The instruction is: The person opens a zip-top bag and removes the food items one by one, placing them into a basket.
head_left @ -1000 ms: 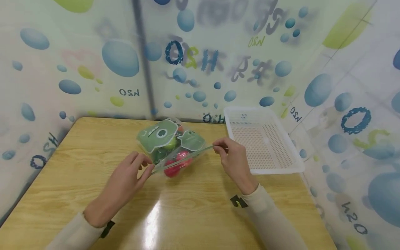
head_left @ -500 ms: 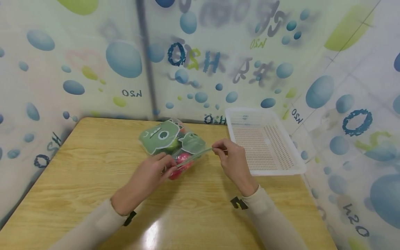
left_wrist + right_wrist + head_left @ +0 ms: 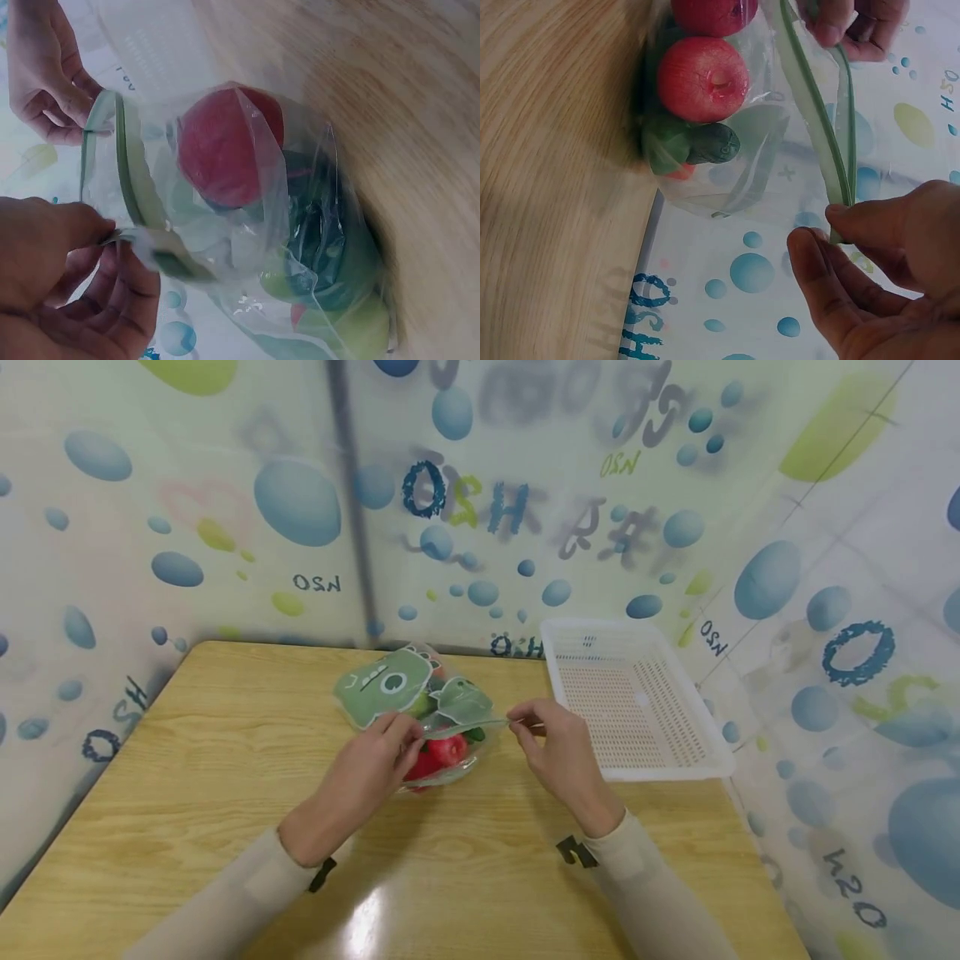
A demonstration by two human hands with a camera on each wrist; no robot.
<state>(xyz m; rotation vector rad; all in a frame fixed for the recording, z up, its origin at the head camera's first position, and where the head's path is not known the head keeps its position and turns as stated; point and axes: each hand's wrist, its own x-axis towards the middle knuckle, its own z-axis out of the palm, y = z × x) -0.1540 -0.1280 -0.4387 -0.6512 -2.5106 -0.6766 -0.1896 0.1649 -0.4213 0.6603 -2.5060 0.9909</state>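
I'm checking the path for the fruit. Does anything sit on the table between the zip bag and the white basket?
Nothing visible does. The zip bag lies left of the white basket, with bare table between them; only the right hand, pinching the bag's zip strip, hangs over that gap.

We see a white perforated basket [image 3: 630, 697] at 2 o'clock on the wooden bench [image 3: 187, 752], touching its right edge. Bubble-print walls [image 3: 225, 502] with "H2O" lettering enclose the bench at 9, 12 and 3 o'clock.
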